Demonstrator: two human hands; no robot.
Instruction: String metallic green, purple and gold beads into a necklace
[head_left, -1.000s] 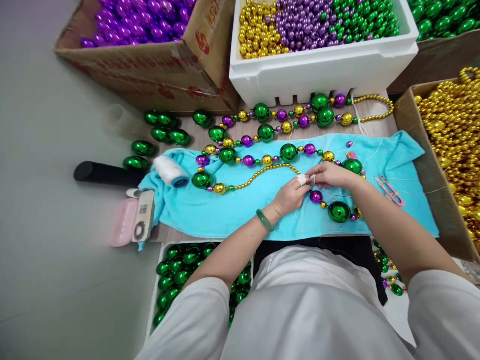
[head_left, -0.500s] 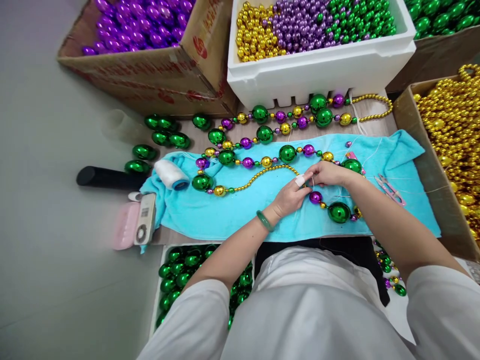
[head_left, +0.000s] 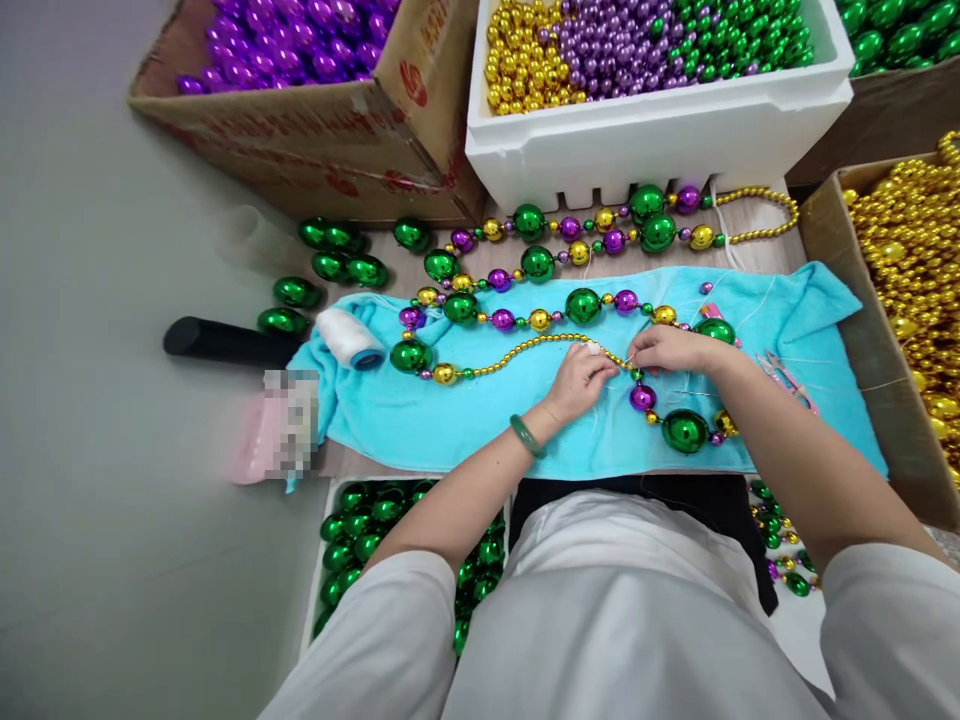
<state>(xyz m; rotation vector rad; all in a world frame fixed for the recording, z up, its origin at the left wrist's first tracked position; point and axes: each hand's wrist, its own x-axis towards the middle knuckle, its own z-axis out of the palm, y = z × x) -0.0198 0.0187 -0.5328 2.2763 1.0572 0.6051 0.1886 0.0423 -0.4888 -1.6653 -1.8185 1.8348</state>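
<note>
A bead garland of green, purple and gold balls lies in loops over a turquoise towel. Its run of small gold beads reaches my left hand, whose fingertips pinch the end of that run; a white wrap covers one finger. Just right of it, my right hand has thumb and finger closed at the white string, beside a small green bead. Below hang a purple ball and a big green ball of the same garland. The string between the fingertips is barely visible.
A thread spool lies on the towel's left, pink snips on its right. Behind stand a white foam box of small beads and a carton of purple balls. A carton of gold beads borders the right.
My hands have drawn slightly apart, the left moving a little left and down, the right a little right. More gold beads and the green bead now show between them. The view has shifted slightly.
</note>
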